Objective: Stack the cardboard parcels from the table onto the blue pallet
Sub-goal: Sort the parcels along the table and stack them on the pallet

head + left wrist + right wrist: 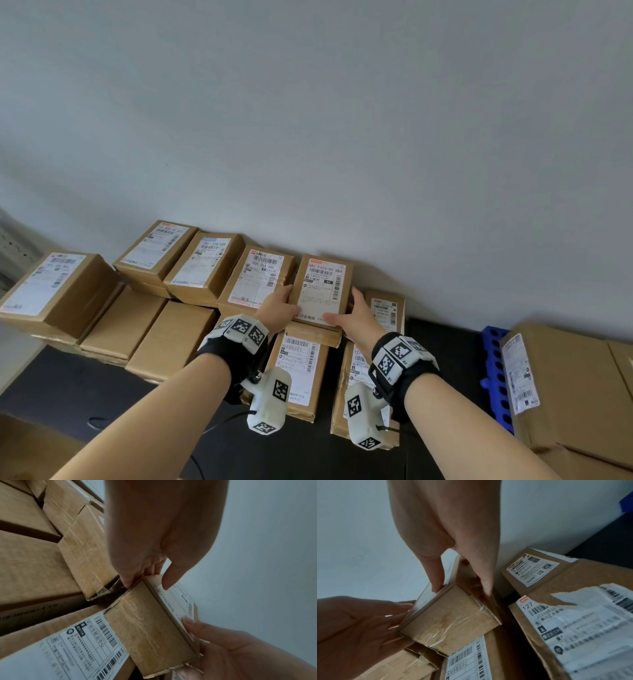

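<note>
A small cardboard parcel (322, 291) with a white shipping label lies on top of other parcels near the wall. My left hand (284, 301) grips its left side, thumb on the label. My right hand (346, 308) grips its right side and near corner. In the left wrist view my left hand (147, 582) pinches the parcel (149, 626) at its far corner. The right wrist view has my right hand (462, 588) straddling the parcel (450, 618), thumb on top. The blue pallet (495, 370) stands at the right, beyond the table's end.
Several labelled parcels (202, 267) fill the black table (85, 394) in rows against the grey wall. A parcel with a torn label (573, 628) lies just right of my hands. A large cardboard box (565, 387) sits on the pallet.
</note>
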The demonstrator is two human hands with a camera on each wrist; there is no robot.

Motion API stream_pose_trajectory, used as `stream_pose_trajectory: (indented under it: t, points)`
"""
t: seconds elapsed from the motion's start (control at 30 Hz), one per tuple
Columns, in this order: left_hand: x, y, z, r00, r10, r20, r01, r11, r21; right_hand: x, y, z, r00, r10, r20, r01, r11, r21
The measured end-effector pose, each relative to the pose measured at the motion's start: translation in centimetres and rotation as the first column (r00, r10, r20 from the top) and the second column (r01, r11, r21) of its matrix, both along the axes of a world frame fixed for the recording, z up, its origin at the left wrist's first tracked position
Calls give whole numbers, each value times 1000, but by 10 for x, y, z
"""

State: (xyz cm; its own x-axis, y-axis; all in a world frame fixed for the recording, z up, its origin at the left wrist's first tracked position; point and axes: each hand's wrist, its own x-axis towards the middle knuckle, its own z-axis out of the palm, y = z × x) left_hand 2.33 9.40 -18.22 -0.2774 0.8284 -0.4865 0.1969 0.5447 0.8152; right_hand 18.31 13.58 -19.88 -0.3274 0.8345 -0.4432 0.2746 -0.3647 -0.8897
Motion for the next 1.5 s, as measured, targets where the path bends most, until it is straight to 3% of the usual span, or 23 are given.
stream_pose_trajectory:
  t: [0.43, 0.9, 1.2, 1.5]
  points:
    - [24, -38, 21, 987, 53, 152, -72, 990, 119, 31, -35, 28, 999, 7, -38, -4, 996, 85]
    - [109, -151, 48, 985, -116, 124, 83, 967, 243, 125, -151, 63, 997, -76, -10, 77, 980, 185]
    - [196, -184, 65, 952, -235, 197, 178, 946, 271, 216, -204, 78, 978, -210, 21, 201, 959, 200]
    - [303, -158, 70, 898, -366, 243, 279, 903, 325, 322, -198, 80, 939, -343, -9, 337, 918, 208]
